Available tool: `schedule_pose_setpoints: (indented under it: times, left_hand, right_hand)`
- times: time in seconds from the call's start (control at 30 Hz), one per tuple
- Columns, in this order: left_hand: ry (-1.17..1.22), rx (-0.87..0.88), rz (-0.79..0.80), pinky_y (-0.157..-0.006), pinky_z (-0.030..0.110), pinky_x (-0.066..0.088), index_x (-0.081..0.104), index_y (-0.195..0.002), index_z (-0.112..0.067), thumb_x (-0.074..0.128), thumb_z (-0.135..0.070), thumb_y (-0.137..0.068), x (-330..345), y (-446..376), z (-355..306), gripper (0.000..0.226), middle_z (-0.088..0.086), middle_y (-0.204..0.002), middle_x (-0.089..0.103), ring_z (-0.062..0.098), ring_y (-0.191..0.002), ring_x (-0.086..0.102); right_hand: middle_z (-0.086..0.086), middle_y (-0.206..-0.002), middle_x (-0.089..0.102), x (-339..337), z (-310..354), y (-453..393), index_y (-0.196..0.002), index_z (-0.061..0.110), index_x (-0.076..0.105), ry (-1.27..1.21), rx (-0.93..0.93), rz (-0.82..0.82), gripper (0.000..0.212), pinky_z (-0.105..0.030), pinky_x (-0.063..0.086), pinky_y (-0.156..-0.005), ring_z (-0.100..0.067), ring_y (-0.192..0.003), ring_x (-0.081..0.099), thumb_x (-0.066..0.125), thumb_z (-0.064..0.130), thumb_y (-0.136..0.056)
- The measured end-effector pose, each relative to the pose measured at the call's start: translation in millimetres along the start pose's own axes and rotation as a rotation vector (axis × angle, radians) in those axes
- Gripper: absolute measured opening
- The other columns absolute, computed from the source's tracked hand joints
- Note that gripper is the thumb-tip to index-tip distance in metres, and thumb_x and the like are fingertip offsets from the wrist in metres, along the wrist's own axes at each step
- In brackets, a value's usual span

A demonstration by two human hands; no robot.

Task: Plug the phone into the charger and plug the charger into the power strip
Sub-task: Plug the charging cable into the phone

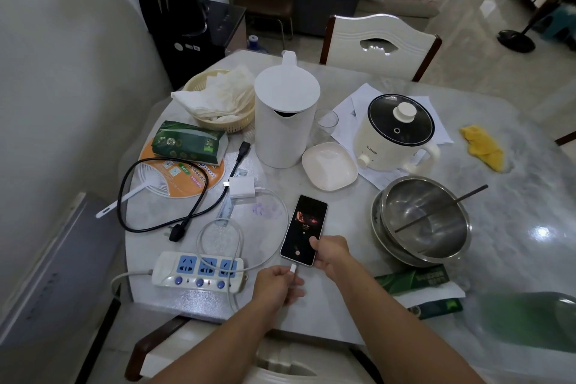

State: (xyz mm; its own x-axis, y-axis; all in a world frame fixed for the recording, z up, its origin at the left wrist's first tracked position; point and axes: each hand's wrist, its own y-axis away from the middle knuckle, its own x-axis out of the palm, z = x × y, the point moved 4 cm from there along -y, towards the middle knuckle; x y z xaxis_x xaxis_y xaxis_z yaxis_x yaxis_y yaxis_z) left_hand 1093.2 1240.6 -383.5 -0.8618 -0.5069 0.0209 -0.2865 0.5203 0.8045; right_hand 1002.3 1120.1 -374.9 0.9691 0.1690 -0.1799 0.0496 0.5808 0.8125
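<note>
A dark phone (304,227) with its screen lit lies on the table, and my right hand (332,254) grips its near end, thumb on the screen. My left hand (280,285) pinches the white cable plug (293,268), which sits at the phone's bottom port. From there the white cable (282,215) loops back to the white charger block (241,187), which lies loose on the table. To the left, a white power strip (198,271) with blue sockets lies near the table's front edge; the cable crosses over it.
A black power cord (199,212) lies left of the charger. A white kettle (285,112), a white dish (328,165), a cream cooking pot (394,134) and stacked steel bowls (427,224) stand beyond and right of the phone. A tissue pack (190,142) and a fan (174,178) lie at the left.
</note>
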Motion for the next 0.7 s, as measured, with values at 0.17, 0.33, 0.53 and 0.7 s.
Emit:
schedule_pose_setpoints:
  times: [0.17,0.33,0.53,0.7]
  left_hand:
    - [-0.003,0.002,-0.012,-0.061,0.033,0.054,0.065,-0.101,-0.002,0.048,-0.006,-0.097,0.1,-0.1,-0.5,0.018,0.016,-0.089,0.075,0.022,-0.062,0.069]
    - [0.043,-0.007,-0.006,-0.057,0.030,0.051,0.064,-0.102,0.003,0.048,-0.002,-0.097,1.0,-0.9,-1.2,0.018,0.020,-0.088,0.074,0.023,-0.062,0.070]
    - [0.084,-0.030,0.018,-0.055,0.027,0.046,0.065,-0.103,0.003,0.047,0.000,-0.096,0.7,0.3,-2.0,0.020,0.022,-0.092,0.075,0.024,-0.069,0.072]
    - [0.084,-0.018,0.012,-0.057,0.027,0.045,0.066,-0.102,0.001,0.048,-0.001,-0.095,0.6,0.3,-3.6,0.019,0.020,-0.088,0.076,0.018,-0.061,0.072]
  right_hand:
    - [-0.022,-0.104,0.067,0.3,-1.9,-3.4,-0.096,-0.004,0.062,0.007,-0.007,-0.005,0.006,-0.044,0.058,-0.074,-0.031,-0.087,0.067,0.060,-0.003,-0.090]
    - [-0.024,-0.110,0.068,-0.1,-1.8,-4.8,-0.109,-0.009,0.063,0.008,-0.008,0.003,0.019,-0.044,0.058,-0.074,-0.034,-0.094,0.068,0.060,-0.004,-0.090]
    - [-0.024,-0.111,0.068,-1.5,-2.3,-4.6,-0.110,-0.007,0.062,-0.002,0.002,0.013,0.020,-0.045,0.059,-0.078,-0.036,-0.100,0.068,0.060,-0.002,-0.091]
    - [-0.024,-0.110,0.069,-1.2,-1.5,-4.8,-0.111,-0.009,0.062,-0.027,0.007,0.039,0.020,-0.040,0.058,-0.063,-0.034,-0.089,0.069,0.059,-0.003,-0.091]
